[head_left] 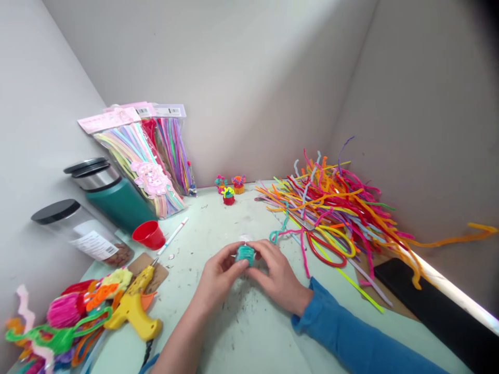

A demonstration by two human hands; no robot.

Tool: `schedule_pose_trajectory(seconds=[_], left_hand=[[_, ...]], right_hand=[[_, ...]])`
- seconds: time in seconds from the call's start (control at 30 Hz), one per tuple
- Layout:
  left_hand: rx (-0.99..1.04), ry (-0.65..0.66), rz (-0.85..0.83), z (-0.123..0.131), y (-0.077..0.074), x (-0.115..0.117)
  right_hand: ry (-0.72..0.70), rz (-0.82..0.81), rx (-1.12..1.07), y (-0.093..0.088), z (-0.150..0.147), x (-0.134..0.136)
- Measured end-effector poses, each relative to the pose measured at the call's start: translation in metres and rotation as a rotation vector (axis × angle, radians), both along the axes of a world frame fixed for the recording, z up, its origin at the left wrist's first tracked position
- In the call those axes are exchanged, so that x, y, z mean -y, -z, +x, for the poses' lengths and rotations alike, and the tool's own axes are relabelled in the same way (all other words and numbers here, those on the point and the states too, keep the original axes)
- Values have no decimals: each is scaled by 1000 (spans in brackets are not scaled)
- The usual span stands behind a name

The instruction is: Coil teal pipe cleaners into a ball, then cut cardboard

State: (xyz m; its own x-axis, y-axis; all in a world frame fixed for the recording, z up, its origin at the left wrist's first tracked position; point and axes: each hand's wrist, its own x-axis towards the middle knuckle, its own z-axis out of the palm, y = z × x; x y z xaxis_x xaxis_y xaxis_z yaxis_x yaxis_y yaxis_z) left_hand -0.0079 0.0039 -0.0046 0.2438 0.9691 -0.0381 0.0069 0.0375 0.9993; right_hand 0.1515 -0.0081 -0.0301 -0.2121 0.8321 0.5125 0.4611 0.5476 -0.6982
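Note:
A small teal coil, apparently wound from pipe cleaner, is held upright between both hands over the middle of the table. My left hand pinches its left side, with the thumb across the lower front. From the right, my right hand closes thumb and fingers on the other side. Just behind the coil shows a whitish round patch, too blurred to name. Farther back stand several small finished pieces of coiled pipe cleaner, among them a red one with a green and yellow top.
Right: a heap of pipe cleaners, scissors and a black slab. Left: a yellow glue gun, a red cup, a teal bottle, a clear jar and packs of pipe cleaners. Grey walls enclose the table.

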Motion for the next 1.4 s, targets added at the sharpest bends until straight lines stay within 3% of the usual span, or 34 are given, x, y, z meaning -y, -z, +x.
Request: schedule_pose_trajectory(seconds=[0.2, 0.33, 0.53, 0.77, 1.1, 1.4], left_hand=[[407, 132, -262, -1, -9, 7], [520, 123, -344, 4, -6, 11], [525, 86, -295, 10, -2, 11], [499, 147, -253, 11, -4, 11], [528, 105, -316, 11, 0, 10], [391, 38, -246, 11, -2, 11]], right_hand=[[-54, 56, -161, -5, 1, 3], [-39, 93, -149, -8, -2, 6], [-7, 63, -137, -10, -5, 10], [14, 56, -183, -9, -2, 6], [-43, 57, -252, -7, 0, 5], [-30, 28, -267, -7, -2, 4]])
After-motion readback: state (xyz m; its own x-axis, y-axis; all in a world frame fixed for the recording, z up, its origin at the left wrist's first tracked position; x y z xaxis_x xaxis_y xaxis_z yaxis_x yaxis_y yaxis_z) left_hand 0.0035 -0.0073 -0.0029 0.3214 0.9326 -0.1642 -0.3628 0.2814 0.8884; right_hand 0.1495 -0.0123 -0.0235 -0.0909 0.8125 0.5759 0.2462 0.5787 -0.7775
